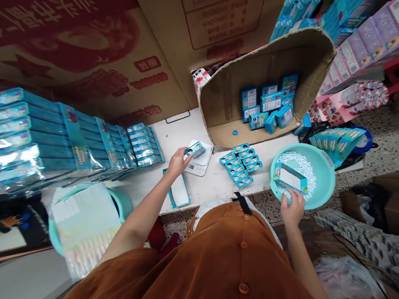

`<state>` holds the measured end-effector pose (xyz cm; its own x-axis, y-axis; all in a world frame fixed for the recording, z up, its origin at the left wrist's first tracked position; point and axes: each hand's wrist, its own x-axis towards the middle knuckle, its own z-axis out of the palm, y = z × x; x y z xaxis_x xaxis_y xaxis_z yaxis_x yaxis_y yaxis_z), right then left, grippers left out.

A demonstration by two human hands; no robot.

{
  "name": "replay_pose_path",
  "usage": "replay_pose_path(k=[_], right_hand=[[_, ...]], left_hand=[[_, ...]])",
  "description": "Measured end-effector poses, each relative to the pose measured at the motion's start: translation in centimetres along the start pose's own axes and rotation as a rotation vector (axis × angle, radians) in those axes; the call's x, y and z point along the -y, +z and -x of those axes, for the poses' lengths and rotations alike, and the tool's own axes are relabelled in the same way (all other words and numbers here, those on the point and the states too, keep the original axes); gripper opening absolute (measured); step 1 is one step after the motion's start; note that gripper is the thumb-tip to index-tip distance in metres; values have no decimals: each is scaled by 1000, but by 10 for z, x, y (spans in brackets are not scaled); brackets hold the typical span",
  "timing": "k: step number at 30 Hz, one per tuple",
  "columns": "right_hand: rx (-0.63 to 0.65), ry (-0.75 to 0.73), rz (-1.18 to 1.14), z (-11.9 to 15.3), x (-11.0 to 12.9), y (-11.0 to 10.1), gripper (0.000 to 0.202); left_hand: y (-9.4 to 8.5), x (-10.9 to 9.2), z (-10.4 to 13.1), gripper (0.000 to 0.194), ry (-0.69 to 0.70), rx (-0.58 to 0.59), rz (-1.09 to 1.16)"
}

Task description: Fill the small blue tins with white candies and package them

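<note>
My left hand pinches a small blue tin over the white scale. On the right, my right hand grips the near edge of an open blue-and-white box above white pellets in the turquoise basin. Between my hands, several small blue tins lie grouped on the white table. A flat blue-edged white tray rests beside my left forearm.
An open cardboard box holding several blue boxes stands behind the tins. Wrapped blue packs are stacked at the left, above a second turquoise basin. Large cartons rise at the back. Pink and purple boxes fill the upper right.
</note>
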<state>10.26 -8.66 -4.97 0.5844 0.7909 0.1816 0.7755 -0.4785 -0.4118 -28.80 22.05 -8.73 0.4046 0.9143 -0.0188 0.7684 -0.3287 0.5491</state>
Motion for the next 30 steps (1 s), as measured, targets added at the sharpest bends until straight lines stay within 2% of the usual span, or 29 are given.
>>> replay_pose_path(k=[5, 9, 12, 14, 16, 18, 20, 24, 26, 30], right_hand=[[-14, 2, 19, 1, 0, -7, 31], [-21, -14, 12, -6, 15, -14, 31], [-8, -66, -42, -20, 40, -14, 31], [28, -125, -86, -31, 58, -12, 31], [73, -180, -110, -41, 73, -8, 31], [103, -210, -117, -46, 82, -5, 31], [106, -217, -121, -46, 83, -3, 31], [88, -208, -123, -37, 74, -3, 31], [93, -203, -118, -32, 70, -4, 31], [112, -197, -106, -26, 66, -6, 30]], left_hand=[[-4, -3, -4, 35, -10, -10, 27], [-17, -17, 8, 36, 37, 2, 49], [-23, -35, 28, 37, 127, 140, 80], [-21, -47, 43, 37, 198, 264, 102], [-14, -52, 55, 37, 240, 333, 107], [-6, -50, 60, 37, 237, 309, 101], [1, -41, 58, 37, 199, 213, 92], [9, -20, 36, 35, 80, 26, 56], [10, -12, 22, 35, 42, -3, 31], [9, -4, 2, 34, -20, 12, 6]])
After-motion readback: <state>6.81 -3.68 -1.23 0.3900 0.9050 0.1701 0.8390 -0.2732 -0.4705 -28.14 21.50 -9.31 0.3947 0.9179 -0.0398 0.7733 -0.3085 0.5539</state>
